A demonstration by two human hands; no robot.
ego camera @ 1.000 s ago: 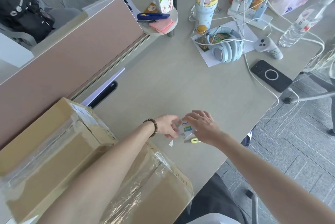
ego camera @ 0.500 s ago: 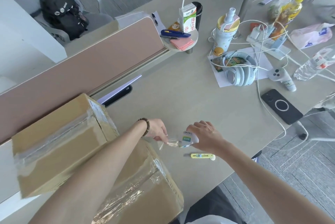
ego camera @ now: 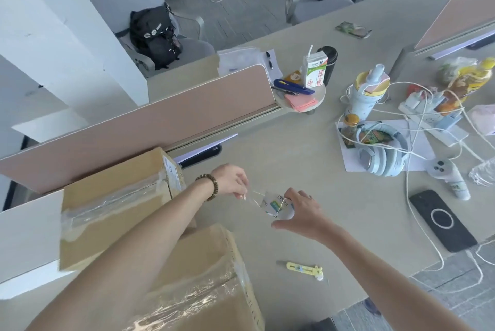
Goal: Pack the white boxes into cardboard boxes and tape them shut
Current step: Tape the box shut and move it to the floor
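Both hands work above the desk (ego camera: 308, 164), just right of the two cardboard boxes.

Right hand (ego camera: 302, 214): fingers and thumb curled round a roll of clear tape (ego camera: 276, 206), gripping it above the desk surface.

Left hand (ego camera: 233, 180), bead bracelet (ego camera: 209, 186) on the wrist: fingertips pinch the loose end of the tape strip (ego camera: 253, 197), which stretches between the two hands.

Far cardboard box (ego camera: 112, 205): closed, clear tape along its top seam, standing against the pink divider panel (ego camera: 150, 127).

Near cardboard box (ego camera: 203, 285): closed, shiny tape across its top, partly hidden by the left forearm. White boxes cannot be seen; both cartons are shut.

Yellow utility knife (ego camera: 302, 268) lies on the desk near the near cardboard box, on its right, below the right hand and apart from it.

Farther right of the boxes: black phone (ego camera: 442, 219), blue headphones (ego camera: 383, 156) on a sheet of paper, white cables (ego camera: 412, 197), milk carton (ego camera: 316, 69).
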